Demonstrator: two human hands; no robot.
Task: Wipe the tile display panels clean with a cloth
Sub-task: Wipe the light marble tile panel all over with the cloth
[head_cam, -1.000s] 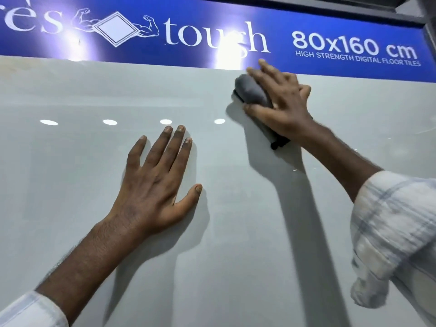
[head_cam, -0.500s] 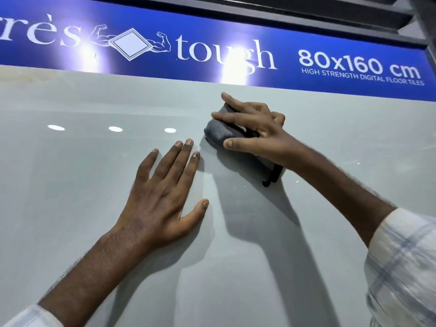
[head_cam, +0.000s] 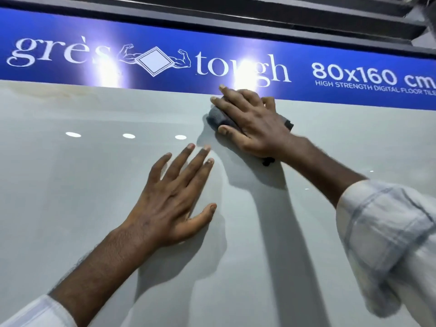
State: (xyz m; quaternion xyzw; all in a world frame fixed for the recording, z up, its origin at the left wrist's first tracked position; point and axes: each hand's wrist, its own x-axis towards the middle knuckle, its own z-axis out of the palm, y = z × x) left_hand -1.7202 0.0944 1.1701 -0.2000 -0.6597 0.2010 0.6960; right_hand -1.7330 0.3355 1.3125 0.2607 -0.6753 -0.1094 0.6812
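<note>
A large glossy pale grey tile panel fills the view. My left hand lies flat on it, fingers spread and straight. Above and to the right, my right hand holds a bunched dark grey cloth against the panel's top edge, right under the blue banner. The cloth sits between thumb and fingers. Most of it is hidden under the palm, with a dark corner poking out by the wrist.
A blue banner with white lettering runs along the top of the panel, and a dark frame sits above it. Ceiling lights reflect as bright spots on the tile. Rolled-up light checked sleeves cover both forearms.
My right hand slid the cloth down and left toward my left fingertips, then back up to the banner edge. My left hand has stayed flat on the panel.
</note>
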